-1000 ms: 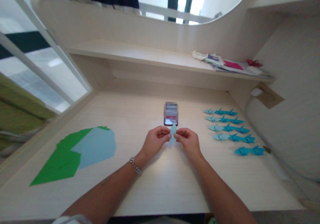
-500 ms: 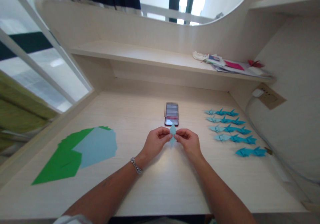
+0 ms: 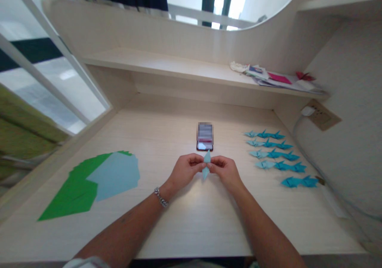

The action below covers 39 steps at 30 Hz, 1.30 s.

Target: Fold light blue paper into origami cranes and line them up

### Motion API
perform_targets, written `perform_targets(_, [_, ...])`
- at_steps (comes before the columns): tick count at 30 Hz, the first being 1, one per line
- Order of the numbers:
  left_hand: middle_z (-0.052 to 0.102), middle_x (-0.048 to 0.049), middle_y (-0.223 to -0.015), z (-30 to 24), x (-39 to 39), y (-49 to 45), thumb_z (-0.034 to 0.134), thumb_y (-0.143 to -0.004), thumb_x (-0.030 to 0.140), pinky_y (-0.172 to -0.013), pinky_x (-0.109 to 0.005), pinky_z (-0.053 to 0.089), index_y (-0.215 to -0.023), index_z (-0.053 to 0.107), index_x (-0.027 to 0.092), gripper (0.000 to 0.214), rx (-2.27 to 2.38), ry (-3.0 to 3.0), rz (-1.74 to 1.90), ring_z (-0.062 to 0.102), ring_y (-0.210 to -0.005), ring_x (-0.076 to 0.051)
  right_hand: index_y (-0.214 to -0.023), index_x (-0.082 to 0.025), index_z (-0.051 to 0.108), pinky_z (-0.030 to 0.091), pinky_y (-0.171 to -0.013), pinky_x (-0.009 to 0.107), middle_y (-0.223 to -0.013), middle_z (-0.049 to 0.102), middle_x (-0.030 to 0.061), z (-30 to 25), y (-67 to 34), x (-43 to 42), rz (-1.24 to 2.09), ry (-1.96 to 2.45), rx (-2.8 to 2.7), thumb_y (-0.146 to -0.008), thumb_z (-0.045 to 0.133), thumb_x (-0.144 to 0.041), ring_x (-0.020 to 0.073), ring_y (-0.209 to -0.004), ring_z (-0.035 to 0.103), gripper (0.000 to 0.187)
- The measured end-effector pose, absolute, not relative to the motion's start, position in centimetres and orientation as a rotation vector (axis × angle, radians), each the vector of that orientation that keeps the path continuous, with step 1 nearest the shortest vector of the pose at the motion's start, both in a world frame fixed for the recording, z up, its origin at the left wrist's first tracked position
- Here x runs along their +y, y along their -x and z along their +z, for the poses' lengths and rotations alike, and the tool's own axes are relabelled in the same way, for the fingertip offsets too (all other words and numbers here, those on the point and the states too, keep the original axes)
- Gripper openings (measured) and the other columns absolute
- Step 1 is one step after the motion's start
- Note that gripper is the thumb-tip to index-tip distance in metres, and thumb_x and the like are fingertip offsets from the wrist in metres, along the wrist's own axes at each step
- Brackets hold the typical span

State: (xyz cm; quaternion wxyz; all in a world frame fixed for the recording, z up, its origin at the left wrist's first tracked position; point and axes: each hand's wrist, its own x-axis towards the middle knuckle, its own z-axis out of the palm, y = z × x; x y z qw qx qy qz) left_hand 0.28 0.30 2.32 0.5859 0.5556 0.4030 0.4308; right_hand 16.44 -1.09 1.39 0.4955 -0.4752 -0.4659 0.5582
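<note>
Between my two hands is a small piece of folded light blue paper (image 3: 207, 157), long and pointed at its top and bottom ends. My left hand (image 3: 187, 169) pinches its left edge with thumb and fingers. From the other side my right hand (image 3: 224, 169) pinches the right edge, the thumbs almost meeting over the middle. The fingertips cover part of the folds. Just beyond the paper lies a phone (image 3: 205, 136), its screen partly blurred.
Rows of blue folded paper cranes (image 3: 274, 153) stand on the right of the desk (image 3: 167, 120). Fanned green paper sheets (image 3: 77, 192) and light blue sheets (image 3: 119, 178) lie at left. A shelf (image 3: 167, 63) runs across the back, and a cable (image 3: 313, 160) trails along the right wall.
The folded paper has tilted slightly, its top point leaning right, and more of its lower point shows below my thumbs. Both hands keep their pinch and have barely shifted.
</note>
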Motion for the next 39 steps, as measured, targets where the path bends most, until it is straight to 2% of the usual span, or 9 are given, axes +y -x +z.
perform_targets(4, [0.07, -0.0058, -0.076, 2.25, 0.43, 0.06, 0.07, -0.069, 0.022, -0.065, -0.028, 0.052, -0.081, 0.068, 0.012, 0.016, 0.894, -1.235, 0.929, 0.064, -0.067, -0.016, -0.072, -0.016, 0.069, 0.051, -0.058, 0.027, -0.064, 0.067, 0.0018, 1.51, -16.66, -1.21, 1.38, 1.15, -1.112, -0.057, 0.078, -0.029, 0.0136, -0.057, 0.06, 0.021])
perform_targets(15, [0.067, -0.0023, -0.069, 2.16, 0.42, 0.24, 0.071, -0.066, 0.017, -0.062, -0.026, 0.053, -0.076, 0.068, 0.013, 0.011, 0.859, -1.142, 0.945, 0.062, -0.062, -0.012, -0.072, -0.018, 0.071, 0.053, -0.062, 0.03, -0.065, 0.069, 0.0012, 1.74, -16.87, -1.44, 1.523, 1.064, -1.006, -0.053, 0.079, -0.023, 0.0145, -0.059, 0.063, 0.021])
perform_targets(20, [0.067, -0.0021, -0.066, 2.05, 0.47, 0.23, 0.069, -0.065, 0.013, -0.063, -0.025, 0.051, -0.072, 0.069, 0.013, 0.007, 0.9, -1.242, 0.955, 0.061, -0.061, -0.012, -0.074, -0.017, 0.071, 0.052, -0.065, 0.031, -0.067, 0.068, 0.0021, 1.76, -17.01, -1.41, 1.556, 1.088, -1.009, -0.06, 0.075, -0.028, 0.0141, -0.06, 0.062, 0.018])
perform_targets(23, [0.068, -0.0028, -0.068, 1.97, 0.49, 0.22, 0.068, -0.065, 0.012, -0.063, -0.025, 0.051, -0.073, 0.07, 0.013, 0.008, 0.934, -1.333, 0.956, 0.062, -0.063, -0.013, -0.072, -0.015, 0.071, 0.052, -0.063, 0.03, -0.065, 0.067, 0.0021, 1.73, -16.97, -1.37, 1.526, 1.137, -1.015, -0.063, 0.073, -0.031, 0.0136, -0.059, 0.061, 0.018])
perform_targets(28, [0.069, -0.0045, -0.073, 2.24, 0.38, 0.13, 0.067, -0.066, 0.012, -0.068, -0.028, 0.052, -0.076, 0.07, 0.013, 0.011, 0.94, -1.321, 0.935, 0.063, -0.068, -0.015, -0.072, -0.016, 0.068, 0.05, -0.059, 0.027, -0.063, 0.066, 0.0003, 1.4, -16.92, -1.19, 1.414, 1.158, -1.107, -0.058, 0.076, -0.026, 0.0129, -0.056, 0.059, 0.019])
perform_targets(32, [0.069, -0.0054, -0.074, 2.3, 0.34, 0.03, 0.067, -0.069, 0.019, -0.067, -0.03, 0.053, -0.079, 0.069, 0.013, 0.012, 0.941, -1.242, 0.931, 0.064, -0.068, -0.015, -0.073, -0.017, 0.066, 0.049, -0.06, 0.027, -0.064, 0.066, -0.0003, 1.36, -16.9, -1.25, 1.359, 1.151, -1.146, -0.058, 0.076, -0.024, 0.0134, -0.058, 0.06, 0.019])
perform_targets(39, [0.069, -0.0062, -0.075, 1.44, 0.58, 0.2, 0.069, -0.069, 0.021, -0.068, -0.029, 0.052, -0.08, 0.069, 0.012, 0.015, 0.971, -1.326, 0.941, 0.063, -0.067, -0.014, -0.072, -0.017, 0.063, 0.05, -0.059, 0.027, -0.065, 0.066, -0.0001, 1.11, -16.76, -1.12, 1.369, 1.161, -1.111, -0.056, 0.078, -0.025, 0.0137, -0.058, 0.061, 0.024])
